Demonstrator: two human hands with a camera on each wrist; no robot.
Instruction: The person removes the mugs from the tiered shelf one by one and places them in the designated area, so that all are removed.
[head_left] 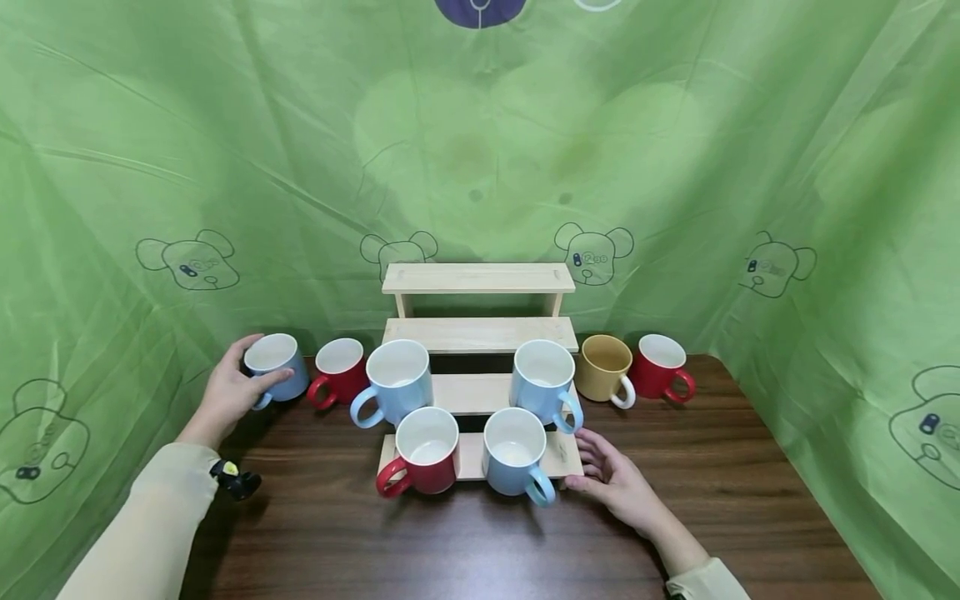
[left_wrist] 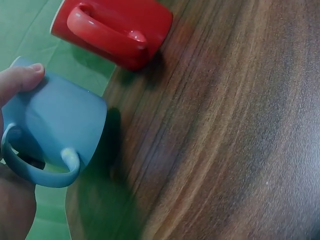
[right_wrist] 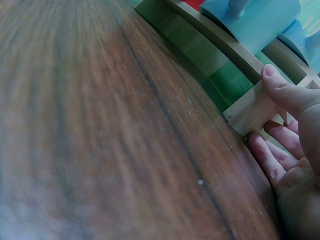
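Light-blue cylindrical mug (head_left: 279, 358) sits gripped in the left hand (head_left: 231, 387), near a glossy red mug (head_left: 347, 382); the right hand (head_left: 615, 482) holds a pale wooden tiered stand (head_left: 480, 333) by its lowest step.

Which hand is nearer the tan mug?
Right: the right hand is in front of the tan mug, at the shelf; the left hand is far to its left, holding a blue mug.
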